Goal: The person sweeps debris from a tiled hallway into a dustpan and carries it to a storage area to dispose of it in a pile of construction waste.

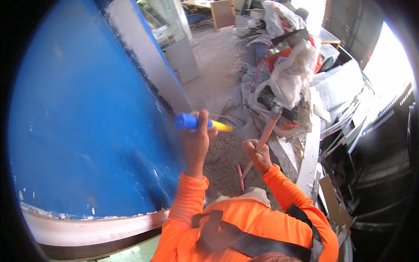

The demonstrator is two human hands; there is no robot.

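Head view: both forearms reach forward from the lower edge, elbows bent.
Left hand (pixel 196 137): raised beside the blue panel (pixel 100 122), fingers curled round a blue-and-yellow tool (pixel 187 121) lying nearly level.
Right hand (pixel 258 155): fisted round a slanting pinkish rod (pixel 267 129), grey end up toward the bags (pixel 294 76).
Blurred: the tool's exact kind.
Partly hidden: the rod's middle, behind the fingers.

The place looked like an office-like room under renovation: a chipped blue wall (pixel 87 109), bulging plastic bags (pixel 291 81) heaped on a dusty floor (pixel 211 54), piled scrap panels (pixel 341 94) and a blue chair (pixel 196 18) beyond.
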